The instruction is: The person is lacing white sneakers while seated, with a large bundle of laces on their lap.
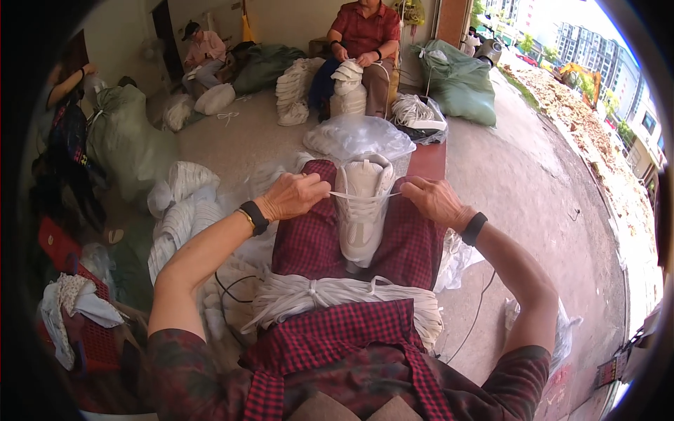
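A white sneaker [361,231] stands between my knees, toe toward me, with a white shoelace [361,197] threaded through it. To the left of the shoe, my left hand [295,194] pinches one end of the lace. My right hand [430,199] grips the other end on the right side. Between both hands the lace runs taut across the upper part of the shoe. Across my lap, over a red and black checked apron [330,330], lies a tied bundle of white laces [309,295].
White shoe uppers [184,217] are piled at my left, near a red plastic basket [91,337]. Clear plastic bags [358,137] lie ahead. Beyond, a person in a red shirt [365,35] handles stacked uppers. Green sacks [460,81] stand around, and a bundle of laces [414,112] sits at the far right.
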Demonstrator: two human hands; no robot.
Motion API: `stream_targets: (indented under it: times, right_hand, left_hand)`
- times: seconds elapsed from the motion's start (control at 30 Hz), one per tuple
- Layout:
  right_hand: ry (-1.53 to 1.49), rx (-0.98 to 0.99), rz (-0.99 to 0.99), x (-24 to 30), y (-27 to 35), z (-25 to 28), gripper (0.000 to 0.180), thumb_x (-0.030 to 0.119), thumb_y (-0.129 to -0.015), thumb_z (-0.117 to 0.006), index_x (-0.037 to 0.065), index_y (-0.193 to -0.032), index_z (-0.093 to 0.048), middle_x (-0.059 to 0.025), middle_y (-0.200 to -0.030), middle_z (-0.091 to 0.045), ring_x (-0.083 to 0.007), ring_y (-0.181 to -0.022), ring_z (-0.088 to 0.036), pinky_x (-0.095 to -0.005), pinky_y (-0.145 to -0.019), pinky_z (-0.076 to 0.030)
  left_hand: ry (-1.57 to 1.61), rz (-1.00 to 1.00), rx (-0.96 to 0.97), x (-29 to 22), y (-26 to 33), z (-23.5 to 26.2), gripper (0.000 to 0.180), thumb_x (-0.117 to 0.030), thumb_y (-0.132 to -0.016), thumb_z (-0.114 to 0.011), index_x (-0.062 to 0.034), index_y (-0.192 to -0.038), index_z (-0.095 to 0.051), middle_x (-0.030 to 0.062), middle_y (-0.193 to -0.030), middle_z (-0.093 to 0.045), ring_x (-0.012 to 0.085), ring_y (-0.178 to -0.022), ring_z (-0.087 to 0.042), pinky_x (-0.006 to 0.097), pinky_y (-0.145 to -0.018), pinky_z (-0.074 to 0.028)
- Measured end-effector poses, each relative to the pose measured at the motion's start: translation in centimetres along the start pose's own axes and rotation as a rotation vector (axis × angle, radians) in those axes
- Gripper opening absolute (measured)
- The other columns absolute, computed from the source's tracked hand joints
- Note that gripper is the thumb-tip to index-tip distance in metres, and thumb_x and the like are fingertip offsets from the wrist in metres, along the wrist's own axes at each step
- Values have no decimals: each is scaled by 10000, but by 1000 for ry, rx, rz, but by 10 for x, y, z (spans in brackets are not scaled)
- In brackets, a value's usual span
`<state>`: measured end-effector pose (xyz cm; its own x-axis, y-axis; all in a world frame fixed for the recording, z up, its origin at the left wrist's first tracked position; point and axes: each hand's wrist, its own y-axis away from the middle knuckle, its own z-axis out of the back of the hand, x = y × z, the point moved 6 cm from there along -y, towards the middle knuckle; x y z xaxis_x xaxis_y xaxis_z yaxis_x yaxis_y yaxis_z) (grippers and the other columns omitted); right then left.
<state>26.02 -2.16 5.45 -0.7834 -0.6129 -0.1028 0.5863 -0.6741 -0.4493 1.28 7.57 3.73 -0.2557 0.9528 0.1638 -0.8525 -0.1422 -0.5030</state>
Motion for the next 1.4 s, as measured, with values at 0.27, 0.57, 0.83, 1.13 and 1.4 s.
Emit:
stream_targets:
  times: [0.27,0.57,0.83,1.13,1.4]
  right_hand:
    - [261,-36,-403,-93,84,104,67,75,-913,-552,62,-978,-541,-160,-850,-627,-392,-742,-628,-462,-623,-499]
    - [870,-214,-740,-111,199,291,108,165,-993,-510,73,-1012,-564,-158,-921,-671,-382,-764,-647,-457,-615,-489]
    - [1226,-736,-650,-59,238,328,165,128,-987,-561,155,-1070,-701,-70,-946,-650,-253,-880,-635,-380,-767,-512]
    - [-708,-658,-766,-7,70,47,111,88,-935,-664,-22,-932,-656,-31,-813,-658,-91,-771,-618,-248,-630,-463]
    - [-684,-264,-640,23,-9,-19,83,37,-881,-676,-14,-850,-618,-40,-774,-667,-64,-751,-601,-261,-676,-497]
  left_hand:
    - [-202,323,-38,92,84,111,67,-146,-942,-555,-120,-998,-581,109,-850,-589,367,-762,-620,455,-642,-500]
    - [-646,677,-257,152,242,316,214,-112,-1010,-503,14,-1152,-603,197,-1107,-651,387,-1032,-621,409,-859,-511]
    - [-1004,667,-525,105,278,380,247,-149,-1025,-510,-22,-1177,-659,123,-1046,-647,278,-932,-644,361,-771,-516]
    - [551,944,-1004,59,131,173,251,-165,-957,-633,-3,-1137,-698,37,-951,-693,55,-804,-609,198,-640,-459]
    - [976,765,-484,-13,17,9,181,-117,-930,-651,-15,-1057,-732,35,-874,-668,74,-718,-621,220,-625,-523]
